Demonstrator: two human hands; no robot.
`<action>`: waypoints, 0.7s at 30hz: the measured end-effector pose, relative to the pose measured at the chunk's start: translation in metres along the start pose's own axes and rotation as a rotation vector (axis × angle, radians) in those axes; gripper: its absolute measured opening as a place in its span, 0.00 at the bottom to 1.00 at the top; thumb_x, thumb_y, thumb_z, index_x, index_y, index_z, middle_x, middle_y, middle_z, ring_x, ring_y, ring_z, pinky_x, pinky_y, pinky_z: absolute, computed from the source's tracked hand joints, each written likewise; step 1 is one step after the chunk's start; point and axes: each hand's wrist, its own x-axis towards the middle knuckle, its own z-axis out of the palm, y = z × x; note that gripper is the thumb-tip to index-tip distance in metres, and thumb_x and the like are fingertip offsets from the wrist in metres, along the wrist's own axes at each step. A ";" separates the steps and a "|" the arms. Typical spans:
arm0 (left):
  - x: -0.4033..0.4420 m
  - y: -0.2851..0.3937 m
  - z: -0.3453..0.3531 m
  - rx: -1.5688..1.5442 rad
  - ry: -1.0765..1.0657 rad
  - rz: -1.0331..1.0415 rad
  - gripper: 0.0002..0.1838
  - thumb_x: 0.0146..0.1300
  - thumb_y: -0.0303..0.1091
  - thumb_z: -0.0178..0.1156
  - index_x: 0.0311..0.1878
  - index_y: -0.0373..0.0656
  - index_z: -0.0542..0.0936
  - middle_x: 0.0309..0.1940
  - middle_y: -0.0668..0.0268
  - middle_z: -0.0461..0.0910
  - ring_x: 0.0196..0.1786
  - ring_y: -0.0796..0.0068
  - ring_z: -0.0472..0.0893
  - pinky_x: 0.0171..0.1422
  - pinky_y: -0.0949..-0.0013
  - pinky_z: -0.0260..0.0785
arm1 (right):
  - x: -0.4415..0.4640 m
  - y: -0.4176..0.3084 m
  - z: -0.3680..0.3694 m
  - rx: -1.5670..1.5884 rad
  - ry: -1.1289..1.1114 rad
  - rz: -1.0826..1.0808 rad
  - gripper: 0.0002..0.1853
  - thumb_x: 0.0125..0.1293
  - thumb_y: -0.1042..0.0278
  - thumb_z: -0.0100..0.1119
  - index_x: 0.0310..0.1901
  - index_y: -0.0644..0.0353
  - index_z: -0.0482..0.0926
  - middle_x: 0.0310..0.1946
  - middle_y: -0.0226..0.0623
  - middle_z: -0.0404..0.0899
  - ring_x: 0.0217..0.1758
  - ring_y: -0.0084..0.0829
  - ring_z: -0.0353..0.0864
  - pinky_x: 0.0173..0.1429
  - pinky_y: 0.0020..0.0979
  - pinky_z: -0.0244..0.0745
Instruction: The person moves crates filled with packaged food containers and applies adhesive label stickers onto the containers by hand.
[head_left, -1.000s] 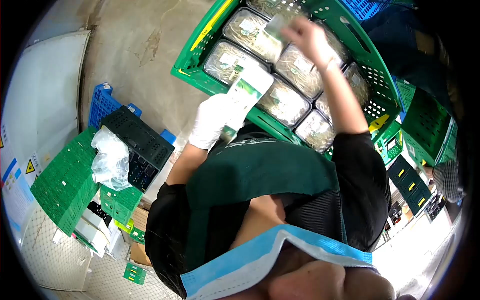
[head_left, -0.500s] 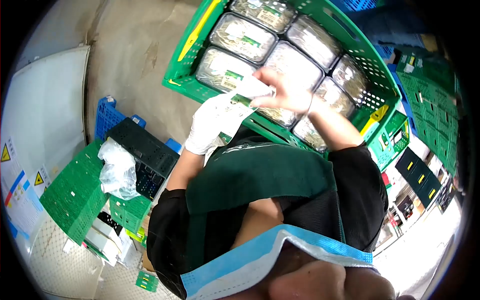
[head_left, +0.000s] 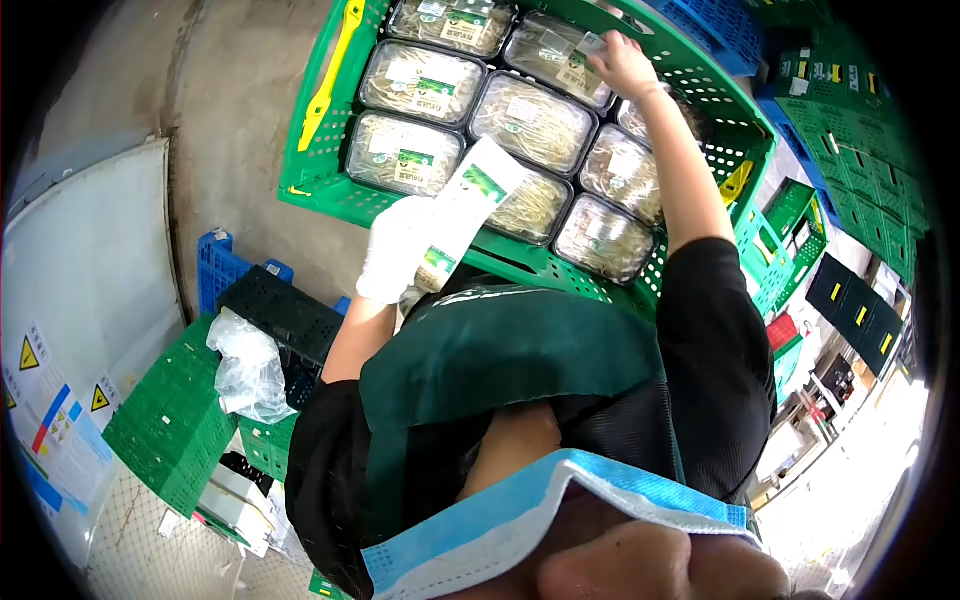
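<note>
My left hand (head_left: 393, 250), in a white glove, is closed round a strip of labels (head_left: 468, 210) with green printed patches, held over the near edge of the green crate. My bare right hand (head_left: 630, 68) reaches to the crate's far side. Its fingers pinch a small pale label (head_left: 592, 46) at the corner of a clear-lidded tray (head_left: 545, 58) of pale, thin strands. Other such packs lie in rows, among them the middle tray (head_left: 535, 120) and the near-left tray (head_left: 400, 152). Some lids carry green labels.
The green crate (head_left: 335, 190) has yellow handles (head_left: 328, 80). At left stand a black crate (head_left: 282, 312), a green crate stack (head_left: 165, 420) and a crumpled plastic bag (head_left: 248, 365). More green crates (head_left: 850, 150) are stacked at right.
My right hand has moved from beside the label strip to the far tray, up and right. The left hand stays near the crate's edge with the strip, now more fully visible.
</note>
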 end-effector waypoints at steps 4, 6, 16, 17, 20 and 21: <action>-0.009 -0.006 -0.006 0.099 0.055 0.033 0.12 0.56 0.30 0.51 0.41 0.33 0.73 0.34 0.62 0.75 0.35 0.77 0.75 0.39 0.74 0.68 | -0.003 0.019 0.047 -0.240 -0.072 0.191 0.29 0.53 0.51 0.51 0.54 0.53 0.58 0.49 0.45 0.64 0.51 0.43 0.64 0.52 0.41 0.63; -0.011 -0.005 -0.001 0.038 0.050 0.041 0.13 0.56 0.30 0.51 0.43 0.33 0.72 0.36 0.61 0.75 0.37 0.76 0.75 0.41 0.74 0.67 | -0.021 -0.014 0.030 -0.284 0.019 0.252 0.35 0.51 0.44 0.52 0.58 0.54 0.55 0.47 0.46 0.66 0.50 0.46 0.65 0.51 0.40 0.64; -0.014 0.023 0.033 0.060 -0.034 0.141 0.11 0.51 0.27 0.56 0.39 0.35 0.74 0.33 0.64 0.74 0.36 0.76 0.73 0.42 0.74 0.65 | -0.142 -0.181 -0.066 0.834 -0.370 -0.195 0.07 0.52 0.71 0.54 0.34 0.61 0.73 0.21 0.44 0.73 0.26 0.44 0.74 0.33 0.34 0.69; -0.013 0.018 0.037 0.044 -0.043 0.148 0.09 0.51 0.28 0.56 0.36 0.36 0.74 0.30 0.65 0.74 0.34 0.75 0.73 0.39 0.73 0.65 | -0.146 -0.186 -0.066 0.915 -0.370 -0.150 0.09 0.52 0.68 0.55 0.34 0.60 0.73 0.22 0.45 0.73 0.26 0.43 0.75 0.32 0.35 0.70; -0.018 0.002 0.037 0.182 0.043 0.057 0.04 0.53 0.28 0.54 0.31 0.38 0.75 0.23 0.67 0.73 0.28 0.76 0.73 0.34 0.75 0.66 | -0.143 -0.176 -0.077 0.664 -0.268 0.018 0.10 0.50 0.60 0.59 0.29 0.58 0.77 0.22 0.42 0.76 0.24 0.38 0.75 0.30 0.32 0.71; -0.018 0.002 0.033 0.181 0.043 0.056 0.04 0.53 0.28 0.54 0.31 0.38 0.75 0.23 0.67 0.73 0.28 0.76 0.73 0.34 0.75 0.66 | -0.134 -0.159 -0.068 0.596 -0.106 -0.018 0.10 0.51 0.59 0.59 0.27 0.56 0.78 0.23 0.38 0.77 0.22 0.34 0.76 0.30 0.30 0.71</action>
